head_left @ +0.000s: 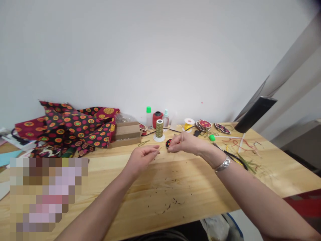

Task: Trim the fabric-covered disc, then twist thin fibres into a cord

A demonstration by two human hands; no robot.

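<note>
Forearms (253,192) cross the table edge (190,220), hands (185,143) and patch (168,143) well inside.

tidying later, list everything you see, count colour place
Patterned fabric: one pile, red and black, back left
Cardboard box: one, brown, beside the fabric
Bottles: two, clear, by the wall
Squat object: one, red, between the bottles
Thread spool: one, gold, before the bottles
Second spool: one, yellow, back centre
Round piece: at least one, red, back right
Fan-shaped piece: one, dark, beside it
Small object: one, green, back right
Cylinder: one, black, right
Loose cords: several, mixed colours, right
Papers: some, white and blue, far left
Scraps: many, dark, front centre
Small patterned piece: one, dark, centre
Table: one, light wood, beneath
Wall: one, white, behind
Bracelet: one, silver, right wrist
Left hand and right hand: two, bare, centre
</note>
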